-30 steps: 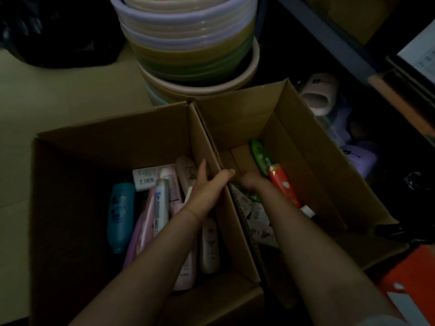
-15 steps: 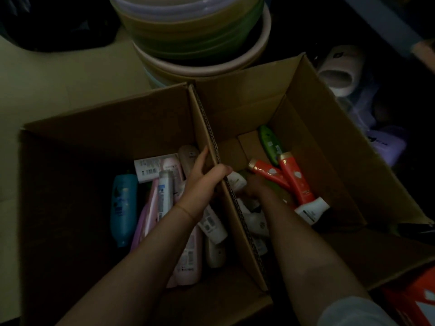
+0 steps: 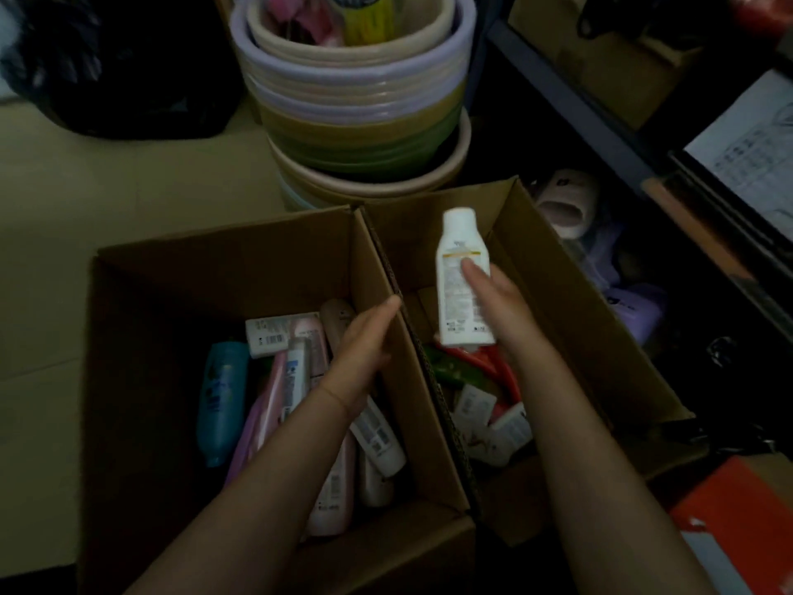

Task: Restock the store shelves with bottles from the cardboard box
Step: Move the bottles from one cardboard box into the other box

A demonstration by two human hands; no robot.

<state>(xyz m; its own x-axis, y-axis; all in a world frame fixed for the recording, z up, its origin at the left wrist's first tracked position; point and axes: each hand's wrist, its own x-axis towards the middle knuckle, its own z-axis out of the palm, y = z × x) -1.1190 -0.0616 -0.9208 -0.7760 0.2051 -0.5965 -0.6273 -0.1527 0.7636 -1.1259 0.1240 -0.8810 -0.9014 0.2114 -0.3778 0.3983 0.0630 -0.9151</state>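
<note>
Two open cardboard boxes stand side by side on the floor. The left box holds several bottles, among them a blue one and pink ones. The right box holds red, green and white bottles. My right hand holds a white bottle upright above the right box, cap up. My left hand rests with straight fingers against the wall between the two boxes, holding nothing.
A stack of plastic basins stands just behind the boxes. Dark shelving runs along the right, with slippers on the floor beneath it. A black bag lies at the back left. An orange box sits at the lower right.
My right hand has come up out of the right box with the white bottle in it. My left hand let go of the divider wall's top and straightened. The view tilted up.
</note>
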